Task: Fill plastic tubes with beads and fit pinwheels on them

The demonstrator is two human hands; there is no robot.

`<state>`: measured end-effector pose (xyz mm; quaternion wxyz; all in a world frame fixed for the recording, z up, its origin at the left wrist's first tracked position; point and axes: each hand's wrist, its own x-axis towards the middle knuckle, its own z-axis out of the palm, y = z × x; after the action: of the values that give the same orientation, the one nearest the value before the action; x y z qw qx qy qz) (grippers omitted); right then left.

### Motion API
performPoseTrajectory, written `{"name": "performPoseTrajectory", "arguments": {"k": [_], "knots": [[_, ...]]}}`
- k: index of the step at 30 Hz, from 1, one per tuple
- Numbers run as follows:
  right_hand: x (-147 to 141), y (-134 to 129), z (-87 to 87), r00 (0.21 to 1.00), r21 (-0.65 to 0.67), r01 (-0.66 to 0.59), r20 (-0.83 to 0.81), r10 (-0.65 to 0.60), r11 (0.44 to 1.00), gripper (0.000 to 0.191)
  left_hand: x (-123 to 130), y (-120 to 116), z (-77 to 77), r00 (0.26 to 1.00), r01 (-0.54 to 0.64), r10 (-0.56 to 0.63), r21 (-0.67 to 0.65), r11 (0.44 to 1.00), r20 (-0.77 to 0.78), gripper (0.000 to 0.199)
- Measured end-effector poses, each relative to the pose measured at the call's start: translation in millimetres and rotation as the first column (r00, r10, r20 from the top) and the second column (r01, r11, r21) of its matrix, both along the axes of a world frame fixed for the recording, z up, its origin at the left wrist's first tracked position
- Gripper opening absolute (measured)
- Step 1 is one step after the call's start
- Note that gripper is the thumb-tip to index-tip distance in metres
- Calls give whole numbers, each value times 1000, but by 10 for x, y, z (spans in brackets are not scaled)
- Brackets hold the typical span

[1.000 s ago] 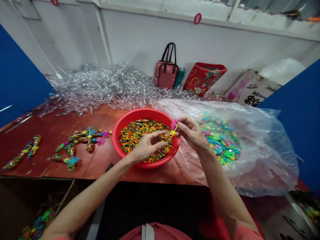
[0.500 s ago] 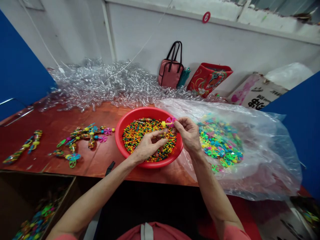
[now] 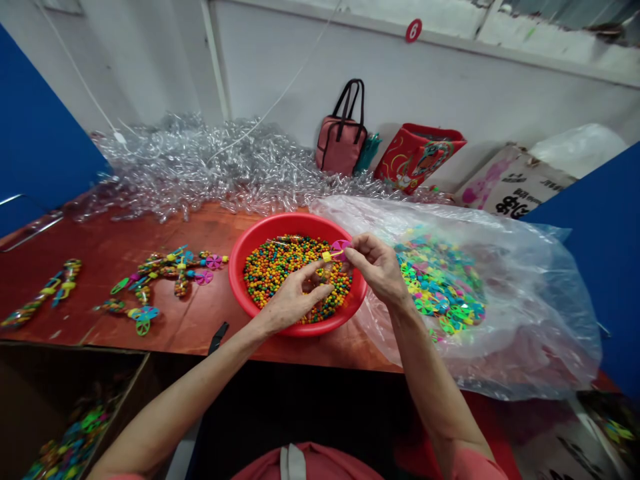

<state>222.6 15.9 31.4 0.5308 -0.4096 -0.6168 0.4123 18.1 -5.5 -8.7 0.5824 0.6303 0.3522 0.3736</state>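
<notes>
A pink plastic pinwheel (image 3: 341, 245) with a yellow stem (image 3: 327, 256) is held tilted over the 2 o'clock side of a red basin (image 3: 280, 223). Small round beads (image 3: 295, 273), orange, yellow, green and blue, fill the basin.

The basin (image 3: 260, 250) is glossy red plastic, the beads (image 3: 295, 273) smooth and shiny, the pinwheel (image 3: 340, 245) hard bright plastic — the bag (image 3: 530, 320) thin, crinkled polythene. The table (image 3: 110, 330) has a worn, glossy red finish; the handbag (image 3: 340, 150) looks like matt cloth.
</notes>
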Motion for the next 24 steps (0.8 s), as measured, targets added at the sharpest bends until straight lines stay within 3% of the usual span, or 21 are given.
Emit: {"name": "performPoseTrajectory", "arguments": {"k": [6,13,18,22,24], "knots": [[-105,16,9,993,8,-84,87,83,996,30,4,-29,116,983,-4,37,182,983,-179,45],[-65,108,-12,955,62,-118,279,97,991,21,-36,0,94,959,28,43,241,970,-281,38],[-116,84,54,898,105,-175,425,115,979,7,-50,8,118,941,80,2,227,970,-338,35],[-167,38,148,802,201,-309,581,141,929,25,-57,14,119,929,97,-16,203,974,-368,29],[-171,19,202,734,228,-374,665,136,899,24,-59,17,106,936,97,-21,199,975,-350,28]]}}
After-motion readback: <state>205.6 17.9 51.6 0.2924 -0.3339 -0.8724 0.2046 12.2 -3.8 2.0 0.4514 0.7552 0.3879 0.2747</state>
